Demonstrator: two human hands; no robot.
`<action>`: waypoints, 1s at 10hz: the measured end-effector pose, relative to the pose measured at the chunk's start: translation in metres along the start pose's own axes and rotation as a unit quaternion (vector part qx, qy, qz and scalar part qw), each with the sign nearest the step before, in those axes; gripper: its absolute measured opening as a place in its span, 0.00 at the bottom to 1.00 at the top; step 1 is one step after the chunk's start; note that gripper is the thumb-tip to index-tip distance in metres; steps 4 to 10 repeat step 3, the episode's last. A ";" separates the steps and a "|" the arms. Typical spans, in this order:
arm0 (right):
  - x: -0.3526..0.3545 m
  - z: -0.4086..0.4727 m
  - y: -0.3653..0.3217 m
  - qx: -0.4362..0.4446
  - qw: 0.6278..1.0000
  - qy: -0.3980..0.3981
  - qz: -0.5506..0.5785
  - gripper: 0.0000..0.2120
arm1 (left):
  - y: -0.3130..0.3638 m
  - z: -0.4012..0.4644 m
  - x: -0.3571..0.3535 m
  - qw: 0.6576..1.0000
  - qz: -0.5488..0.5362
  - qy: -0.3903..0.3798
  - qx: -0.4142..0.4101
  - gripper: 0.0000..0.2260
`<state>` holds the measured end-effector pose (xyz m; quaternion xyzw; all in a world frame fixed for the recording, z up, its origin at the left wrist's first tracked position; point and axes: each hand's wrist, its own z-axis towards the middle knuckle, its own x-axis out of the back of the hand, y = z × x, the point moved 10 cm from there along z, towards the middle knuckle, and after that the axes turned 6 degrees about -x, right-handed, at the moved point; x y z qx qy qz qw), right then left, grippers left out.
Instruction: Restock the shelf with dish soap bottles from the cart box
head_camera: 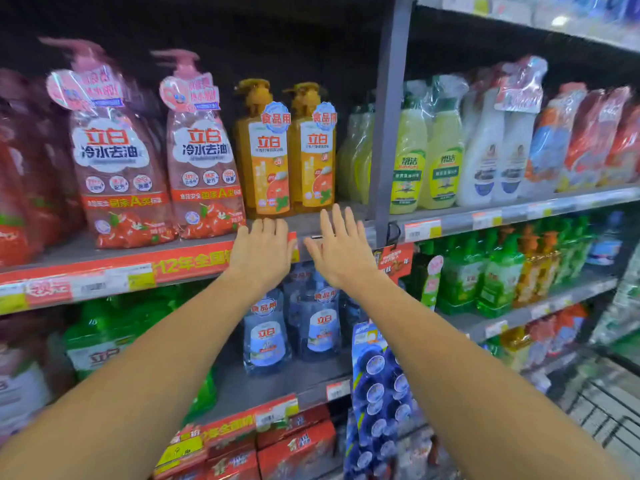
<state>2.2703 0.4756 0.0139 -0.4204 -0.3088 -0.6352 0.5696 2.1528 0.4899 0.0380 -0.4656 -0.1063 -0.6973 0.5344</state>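
A grey metal shelf (194, 249) in a shop aisle is carrying the goods, its front edge lined with a red price strip (114, 277), and a grey upright post (389, 109) is splitting the bay from the next one. Both arms are reaching forward. The left hand (260, 252) is lying flat at the shelf edge, its grip wide with straight fingers and holding nothing. The right hand (341, 249) is just beside it, its grip equally wide and empty. Two amber dish soap bottles (287, 150) are standing upright at the shelf front, directly behind the fingertips, apart from both hands. Pink pump bottles (156, 150) are standing to their left, yellow-green spray bottles (427, 154) beyond the post. One level down, clear blue bottles (294, 334) are partly hidden by the forearms. A wire cart (602, 403) is showing at the lower right.
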 end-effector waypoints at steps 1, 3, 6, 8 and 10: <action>-0.001 -0.017 -0.004 0.003 0.999 -0.033 0.002 0.36 | 0.000 -0.016 -0.004 0.999 -0.004 -0.036 0.002 0.27; -0.004 -0.074 -0.019 0.030 0.994 -0.108 0.009 0.36 | 0.011 -0.053 0.007 0.995 -0.016 -0.100 0.001 0.32; -0.004 -0.074 -0.019 0.030 0.994 -0.108 0.009 0.36 | 0.011 -0.053 0.007 0.995 -0.016 -0.100 0.001 0.32; -0.004 -0.074 -0.019 0.030 0.994 -0.108 0.009 0.36 | 0.011 -0.053 0.007 0.995 -0.016 -0.100 0.001 0.32; -0.004 -0.074 -0.019 0.030 0.994 -0.108 0.009 0.36 | 0.011 -0.053 0.007 0.995 -0.016 -0.100 0.001 0.32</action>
